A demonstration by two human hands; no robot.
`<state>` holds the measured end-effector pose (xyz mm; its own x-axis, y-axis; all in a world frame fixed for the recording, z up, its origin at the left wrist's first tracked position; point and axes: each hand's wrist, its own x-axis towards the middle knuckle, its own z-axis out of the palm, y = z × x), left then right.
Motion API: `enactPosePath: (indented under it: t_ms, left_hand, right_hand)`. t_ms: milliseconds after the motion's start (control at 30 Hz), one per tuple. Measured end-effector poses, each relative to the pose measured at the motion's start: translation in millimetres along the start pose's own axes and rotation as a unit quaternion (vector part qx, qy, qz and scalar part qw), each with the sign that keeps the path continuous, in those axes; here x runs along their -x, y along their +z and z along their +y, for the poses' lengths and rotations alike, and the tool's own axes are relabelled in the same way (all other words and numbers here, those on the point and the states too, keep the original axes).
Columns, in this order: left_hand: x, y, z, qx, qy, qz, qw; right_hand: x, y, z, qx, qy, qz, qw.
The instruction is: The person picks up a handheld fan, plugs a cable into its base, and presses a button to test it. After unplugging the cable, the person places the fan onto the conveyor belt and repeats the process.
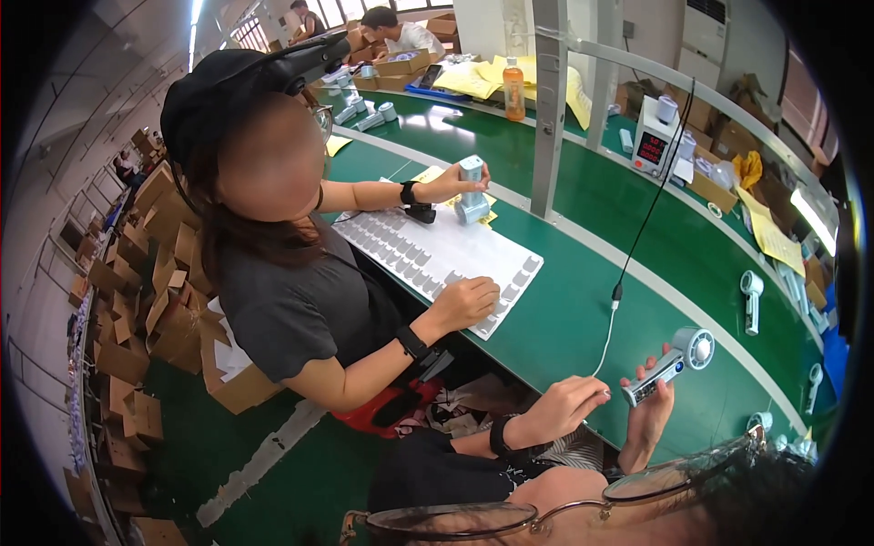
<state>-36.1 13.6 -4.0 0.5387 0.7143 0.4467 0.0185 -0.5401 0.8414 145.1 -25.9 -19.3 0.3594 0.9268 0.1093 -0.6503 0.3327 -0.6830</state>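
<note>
My right hand (648, 414) holds a small white-and-grey handheld fan (675, 360) by its handle, with the round head pointing up and right. My left hand (563, 407) is just left of the handle's lower end, its fingers pinched on the end of a thin white cable (608, 335) that hangs down from a black lead above. Both hands are over the near edge of the green table (564, 318).
A co-worker in a black cap sits at left, one hand on a white sheet of grey stickers (437, 255), the other on an upright fan (472, 189). More fans (751, 298) lie to the right. A meter box (655, 138), an orange bottle (514, 88) and cardboard boxes (155, 300) are also here.
</note>
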Motion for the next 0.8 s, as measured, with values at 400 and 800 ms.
enactPosePath:
  t_ms: [400, 800]
  left_hand:
    - [-19.7, 20.1, -11.5, 0.072, -0.082, 0.050, 0.993]
    - [-25.6, 30.3, -14.7, 0.046, -0.141, 0.052, 0.988]
  right_hand:
    - [-34.6, 27.6, 30.6, -0.166, 0.051, -0.007, 0.985]
    - [-41.0, 28.4, 30.8, -0.109, 0.018, 0.042, 0.993]
